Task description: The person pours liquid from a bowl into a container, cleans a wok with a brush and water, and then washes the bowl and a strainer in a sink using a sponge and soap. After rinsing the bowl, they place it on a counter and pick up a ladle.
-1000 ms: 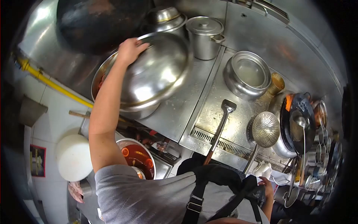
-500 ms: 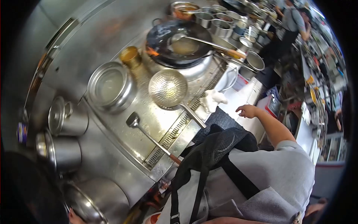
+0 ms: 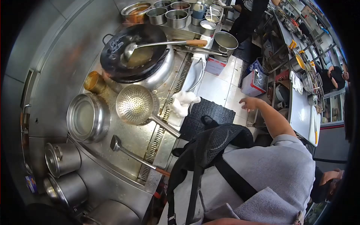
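My right hand [image 3: 249, 104] hangs in the air over the tiled floor, its fingers apart and a little bent, with nothing in them. My left hand is out of the picture; a strip of forearm shows at the bottom edge. On the steel range [image 3: 101, 152], a black wok [image 3: 112, 63] holds some liquid, and a ladle [image 3: 161, 44] rests in it. Nearer lie a perforated strainer [image 3: 134, 104] and a turner [image 3: 131, 153]. A white cloth [image 3: 182, 103] is bunched at the range's edge.
A steel pot [image 3: 86, 118] and tin can [image 3: 94, 82] stand on the range. Lidded pots [image 3: 67, 159] stand lower left. Metal containers [image 3: 177, 18] line the back. A red-white box [image 3: 253, 88] sits under shelving. Co-workers [image 3: 245, 22] are at the top and right.
The view has swung, so the range and wok appear further left and more floor shows. My right hand stays stretched out, slightly lower in relation to the aisle. The hand at lower left is gone from view.
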A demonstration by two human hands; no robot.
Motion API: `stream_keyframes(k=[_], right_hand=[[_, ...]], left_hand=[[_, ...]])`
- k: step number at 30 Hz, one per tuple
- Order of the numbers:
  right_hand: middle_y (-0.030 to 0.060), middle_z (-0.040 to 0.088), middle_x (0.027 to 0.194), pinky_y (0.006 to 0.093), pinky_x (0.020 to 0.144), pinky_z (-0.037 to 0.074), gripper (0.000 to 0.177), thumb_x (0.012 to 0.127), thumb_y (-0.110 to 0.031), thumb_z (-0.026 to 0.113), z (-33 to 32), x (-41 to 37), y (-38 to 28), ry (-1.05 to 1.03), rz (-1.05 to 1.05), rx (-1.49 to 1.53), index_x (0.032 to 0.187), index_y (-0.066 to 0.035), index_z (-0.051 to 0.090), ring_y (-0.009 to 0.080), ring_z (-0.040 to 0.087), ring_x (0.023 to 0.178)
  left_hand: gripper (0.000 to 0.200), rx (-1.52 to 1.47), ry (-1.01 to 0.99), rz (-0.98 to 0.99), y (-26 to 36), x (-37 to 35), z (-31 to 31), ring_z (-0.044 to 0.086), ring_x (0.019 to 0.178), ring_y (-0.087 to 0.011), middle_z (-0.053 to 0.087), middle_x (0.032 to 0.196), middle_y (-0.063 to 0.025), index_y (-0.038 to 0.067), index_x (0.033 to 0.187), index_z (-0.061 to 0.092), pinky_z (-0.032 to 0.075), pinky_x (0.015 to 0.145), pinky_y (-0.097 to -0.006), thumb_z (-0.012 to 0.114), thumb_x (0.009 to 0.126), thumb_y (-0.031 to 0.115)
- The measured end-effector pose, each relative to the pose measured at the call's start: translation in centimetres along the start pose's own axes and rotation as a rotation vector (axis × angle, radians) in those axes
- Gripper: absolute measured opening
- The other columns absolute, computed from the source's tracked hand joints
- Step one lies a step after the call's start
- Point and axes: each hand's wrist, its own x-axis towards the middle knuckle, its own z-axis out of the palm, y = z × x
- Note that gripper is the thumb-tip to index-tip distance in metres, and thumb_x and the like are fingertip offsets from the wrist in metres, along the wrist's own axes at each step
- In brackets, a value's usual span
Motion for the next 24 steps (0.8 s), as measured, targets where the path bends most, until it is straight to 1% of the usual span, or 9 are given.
stream_keyframes(k=[1, 3, 5, 6, 8, 9, 11, 15, 24], right_hand=[[0.0149, 0.069, 0.099, 0.0376, 0.06, 0.055, 0.048, 0.09, -0.025, 0.063, -1.8, 0.3, -0.2, 0.019, 0.022, 0.006, 0.136, -0.014, 0.054, 0.0194, 0.069, 0.073], [0.0186, 0.069, 0.102, 0.0426, 0.074, 0.055, 0.05, 0.09, -0.025, 0.064, -6.7, 3.3, 0.9, 0.158, -0.133, -0.188, 0.136, -0.011, 0.052, 0.0263, 0.07, 0.082], [0.0228, 0.068, 0.105, 0.0441, 0.09, 0.05, 0.052, 0.089, -0.028, 0.065, -12.8, 5.5, -0.5, 0.345, -0.219, -0.312, 0.135, -0.007, 0.053, 0.0343, 0.068, 0.096], [0.0234, 0.066, 0.112, 0.044, 0.093, 0.049, 0.054, 0.088, -0.03, 0.065, -15.4, 6.2, -1.6, 0.449, -0.308, -0.274, 0.135, -0.007, 0.052, 0.0365, 0.064, 0.103], [0.0229, 0.062, 0.12, 0.045, 0.096, 0.047, 0.061, 0.087, -0.034, 0.066, -19.5, 10.5, -2.4, 0.709, -0.497, -0.242, 0.138, -0.007, 0.047, 0.0385, 0.06, 0.111], [0.0217, 0.061, 0.122, 0.0461, 0.095, 0.047, 0.064, 0.087, -0.035, 0.067, -20.3, 13.6, -2.3, 0.86, -0.592, -0.241, 0.14, -0.007, 0.043, 0.0382, 0.059, 0.113], [0.023, 0.058, 0.126, 0.0474, 0.098, 0.046, 0.073, 0.086, -0.037, 0.068, -21.4, 13.2, -6.6, 0.655, -0.423, -0.182, 0.144, -0.007, 0.036, 0.0387, 0.055, 0.12], [0.0242, 0.061, 0.12, 0.0496, 0.092, 0.048, 0.068, 0.089, -0.036, 0.065, -21.0, 19.8, -7.7, 0.508, -0.454, -0.236, 0.142, -0.006, 0.037, 0.0418, 0.06, 0.11], [0.0198, 0.067, 0.1, 0.0513, 0.081, 0.051, 0.029, 0.093, -0.022, 0.055, -28.9, 12.9, -5.2, 0.461, -0.603, -0.221, 0.116, -0.004, 0.054, 0.0419, 0.064, 0.093]], left_hand=[[0.036, -0.258, -0.192, -0.065, 4.5, 0.1, 0.2, 0.066, 0.089, -0.0354, 0.07, 0.098, -0.0217, -0.007, 0.109, 0.067, 0.052, 0.085, -0.04, 0.064, 0.093, 0.025], [0.036, -0.585, -0.389, -0.266, 17.8, -0.9, -0.6, 0.058, 0.113, -0.0333, 0.061, 0.123, -0.0226, -0.007, 0.121, 0.06, 0.044, 0.101, -0.0418, 0.063, 0.09, 0.012], [0.043, -1.016, -0.443, -0.244, 31.9, -3.6, -2.5, 0.056, 0.114, -0.0326, 0.059, 0.123, -0.0189, -0.004, 0.126, 0.056, 0.043, 0.1, -0.0411, 0.062, 0.083, -0.001], [0.046, -0.954, -0.512, -0.102, 39.3, -3.6, -6.0, 0.051, 0.12, -0.0327, 0.055, 0.129, -0.0186, -0.003, 0.127, 0.055, 0.04, 0.105, -0.043, 0.062, 0.081, -0.001], [0.045, -1.409, -0.853, -0.306, 52.5, -4.6, -13.2, 0.043, 0.131, -0.033, 0.05, 0.136, -0.018, -0.002, 0.126, 0.056, 0.031, 0.112, -0.0438, 0.064, 0.082, 0.003], [0.043, -1.414, -0.779, 0.034, 57.1, -5.7, -15.4, 0.044, 0.132, -0.0328, 0.049, 0.137, -0.0169, 0.0, 0.125, 0.058, 0.032, 0.111, -0.0437, 0.064, 0.082, 0.004], [0.04, -1.55, -0.989, 0.25, 64.9, -3.9, -22.2, 0.045, 0.131, -0.0331, 0.049, 0.139, -0.0163, 0.003, 0.123, 0.061, 0.034, 0.11, -0.0429, 0.064, 0.083, 0.003], [0.038, -1.737, -1.132, 0.416, 73.1, -1.1, -27.8, 0.047, 0.129, -0.0339, 0.049, 0.139, -0.0161, 0.004, 0.121, 0.062, 0.036, 0.109, -0.0422, 0.064, 0.083, 0.003], [0.034, -1.611, -1.295, 0.067, 73.6, -1.1, -25.5, 0.051, 0.123, -0.0287, 0.051, 0.136, -0.0142, 0.0, 0.121, 0.06, 0.044, 0.097, -0.0375, 0.058, 0.088, 0.0]])
